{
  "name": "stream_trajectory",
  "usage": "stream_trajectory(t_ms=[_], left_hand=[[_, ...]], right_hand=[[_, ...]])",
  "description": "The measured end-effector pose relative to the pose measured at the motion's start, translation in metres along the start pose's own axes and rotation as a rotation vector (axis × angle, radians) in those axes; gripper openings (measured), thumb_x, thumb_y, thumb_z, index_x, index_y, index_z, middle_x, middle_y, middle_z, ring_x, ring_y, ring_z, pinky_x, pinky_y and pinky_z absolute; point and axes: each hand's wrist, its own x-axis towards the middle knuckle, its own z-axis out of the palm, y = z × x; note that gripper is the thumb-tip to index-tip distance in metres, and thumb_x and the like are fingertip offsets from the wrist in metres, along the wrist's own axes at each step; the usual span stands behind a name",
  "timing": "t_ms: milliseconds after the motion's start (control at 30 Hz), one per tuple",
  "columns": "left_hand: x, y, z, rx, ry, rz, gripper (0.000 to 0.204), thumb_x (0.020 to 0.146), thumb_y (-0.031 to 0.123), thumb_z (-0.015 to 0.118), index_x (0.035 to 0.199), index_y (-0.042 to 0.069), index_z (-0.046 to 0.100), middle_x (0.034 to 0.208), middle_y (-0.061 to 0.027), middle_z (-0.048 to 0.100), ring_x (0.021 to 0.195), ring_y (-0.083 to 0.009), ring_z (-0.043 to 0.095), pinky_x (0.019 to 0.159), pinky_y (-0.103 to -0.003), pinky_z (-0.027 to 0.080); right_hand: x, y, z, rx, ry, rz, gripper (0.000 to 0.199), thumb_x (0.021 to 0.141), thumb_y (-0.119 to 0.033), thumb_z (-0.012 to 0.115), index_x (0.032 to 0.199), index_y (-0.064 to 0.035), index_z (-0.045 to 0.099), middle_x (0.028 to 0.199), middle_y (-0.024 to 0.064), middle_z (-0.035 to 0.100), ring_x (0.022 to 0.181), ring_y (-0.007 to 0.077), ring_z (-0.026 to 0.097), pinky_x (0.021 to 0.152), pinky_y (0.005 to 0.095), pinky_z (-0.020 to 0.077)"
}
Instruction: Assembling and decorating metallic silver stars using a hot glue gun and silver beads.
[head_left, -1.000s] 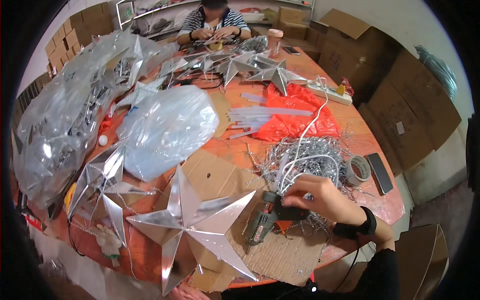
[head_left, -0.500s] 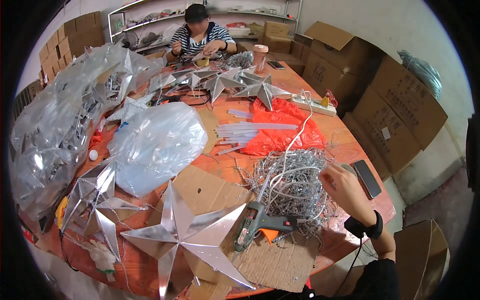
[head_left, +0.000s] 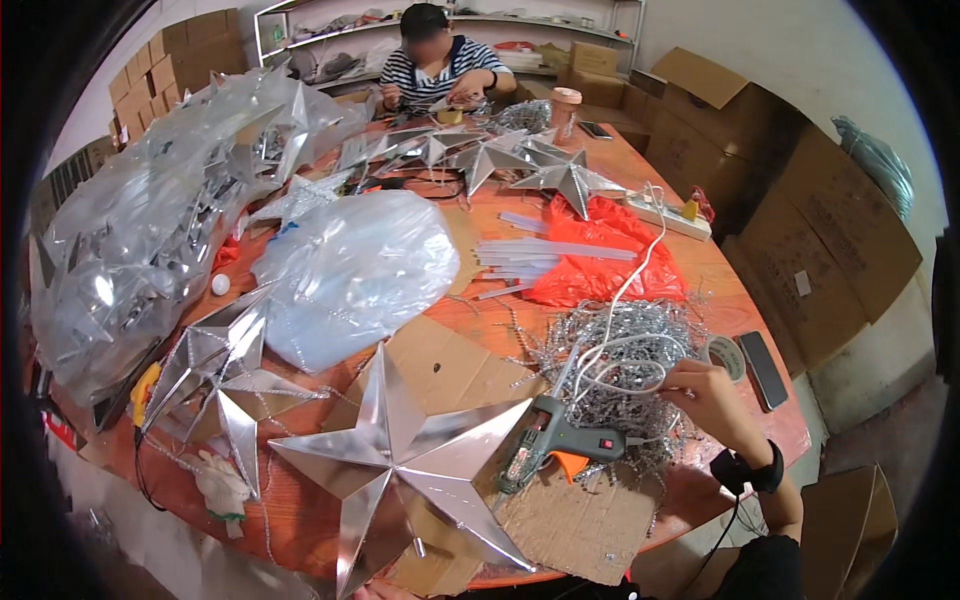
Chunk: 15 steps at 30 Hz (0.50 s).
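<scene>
Tinsel [head_left: 650, 335], heaped on the near right of the orange table [head_left: 300, 515], now has the right hand [head_left: 708, 397] at its right edge. The fingers are drawn narrow; whether they pinch a strand or the looping white cord [head_left: 640, 268] is too small to tell. A second ago that hand was at the glue gun [head_left: 545, 437], then it passed farther right, over the tape roll [head_left: 737, 364]. It has since come back to the heap, leaving the gun lying unheld on the cardboard [head_left: 590, 520], so the tinsel seems to have its attention. The large silver star [head_left: 392, 467] stays at the near edge, one point just beside the gun. Only a sliver of the left hand [head_left: 382, 591] shows by the star's lowest point; I cannot tell how its fingers stand. A smaller silver star [head_left: 240, 385] lies to the left.
</scene>
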Motion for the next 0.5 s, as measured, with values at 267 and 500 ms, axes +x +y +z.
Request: stream_trajectory(t_ms=[267, 500], left_hand=[[-0.010, 0.007, -0.002, -0.094, 0.014, -0.080, 0.042, 0.094, 0.016, 0.044, 0.133, 0.001, 0.038, 0.083, -0.0152, 0.052, 0.044, -0.0147, 0.043, 0.040, -0.024, 0.039], [0.019, 0.083, 0.037, -0.377, -0.050, -0.446, 0.034, 0.095, 0.035, 0.045, 0.101, 0.002, 0.053, 0.065, -0.0086, 0.051, 0.042, -0.0173, 0.045, 0.035, -0.030, 0.037]], right_hand=[[-0.009, -0.021, -0.020, -0.054, 0.284, -0.046, 0.015, 0.079, 0.001, 0.063, 0.093, -0.0018, 0.068, 0.083, 0.0111, 0.063, 0.072, 0.0212, 0.061, 0.064, 0.0305, 0.0477], [-0.013, -0.021, -0.049, 0.210, 0.677, 0.036, 0.014, 0.094, -0.004, 0.050, 0.102, -0.0014, 0.060, 0.081, -0.0004, 0.059, 0.067, 0.0036, 0.053, 0.055, 0.0200, 0.0419]])
